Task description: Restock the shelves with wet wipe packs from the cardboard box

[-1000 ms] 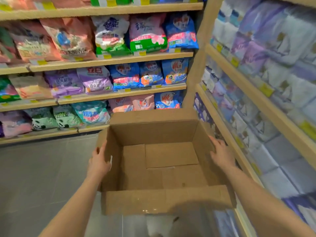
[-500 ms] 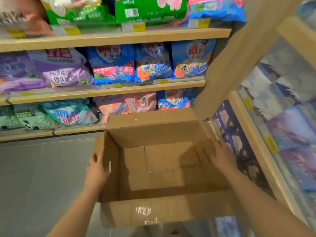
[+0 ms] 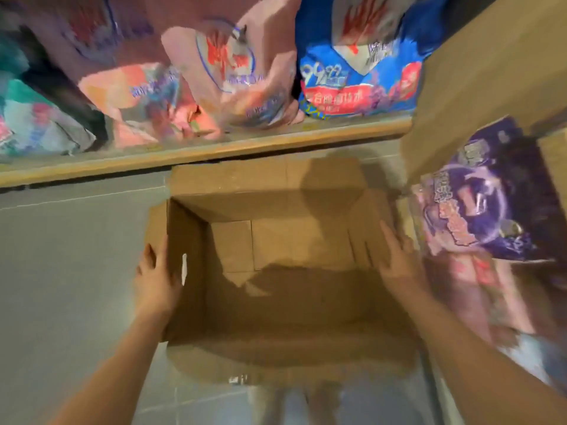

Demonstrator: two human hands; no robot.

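An open, empty cardboard box [image 3: 267, 204] is low over the grey floor, its bare bottom showing. My left hand [image 3: 156, 280] lies flat against the outside of the left wall, fingers straight. My right hand [image 3: 397, 262] presses flat on the right wall and flap, fingers straight too. No wet wipe packs are inside the box. A dark purple pack [image 3: 484, 204] sits on the shelf unit just right of the box, close to my right hand.
A low wooden shelf [image 3: 199, 151] runs just beyond the box, holding pink bags [image 3: 233, 78] and a blue bag [image 3: 359, 81]. A wooden upright [image 3: 478, 69] stands at the right corner. Grey tiled floor [image 3: 67, 271] spreads to the left.
The box has gone down toward the floor with both hands on its sides. The view has tipped downward, so only the lowest shelf shows.
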